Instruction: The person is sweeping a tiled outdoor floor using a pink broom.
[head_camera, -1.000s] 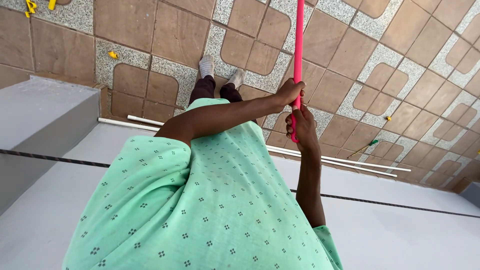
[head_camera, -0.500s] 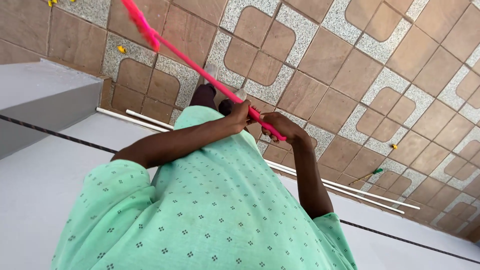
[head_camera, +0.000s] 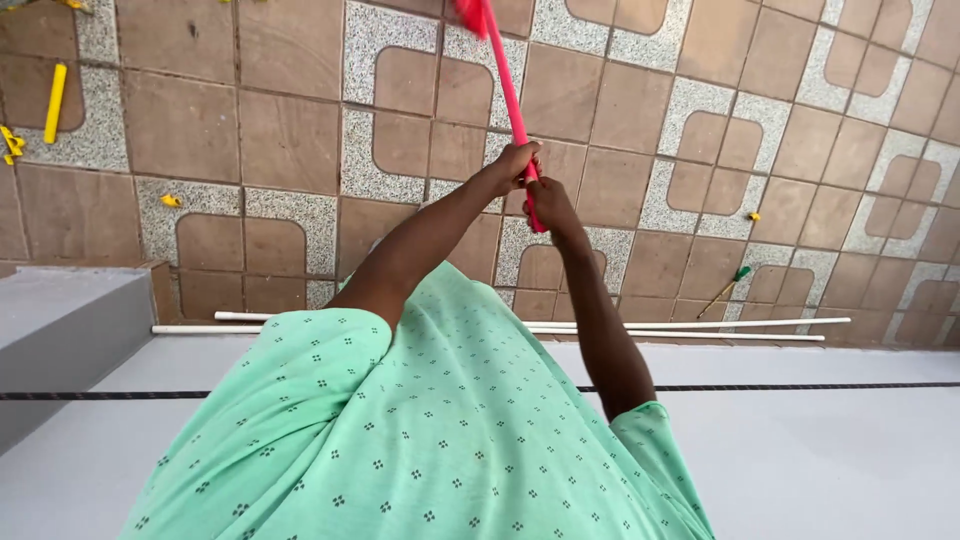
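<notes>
Both my hands grip a thin pink broom handle (head_camera: 508, 85) that runs up toward the top edge, where a bit of its pink head (head_camera: 470, 12) shows. My left hand (head_camera: 516, 166) holds the handle higher up. My right hand (head_camera: 549, 205) holds its lower end just beneath. Both arms reach forward over my green dotted garment (head_camera: 400, 440). Below the hands lies a floor of brown and speckled grey tiles (head_camera: 290, 140).
Two white pipes (head_camera: 690, 328) lie along the edge of a grey ledge (head_camera: 820, 440) crossed by a dark cord (head_camera: 780, 387). A grey block (head_camera: 60, 330) stands at the left. Yellow pieces (head_camera: 54, 102) and a green-tipped stick (head_camera: 730, 288) lie on the tiles.
The broom handle has swung from leaning far left to nearly upright, and my hands have moved up and away from my body. The view has shifted toward the floor ahead.
</notes>
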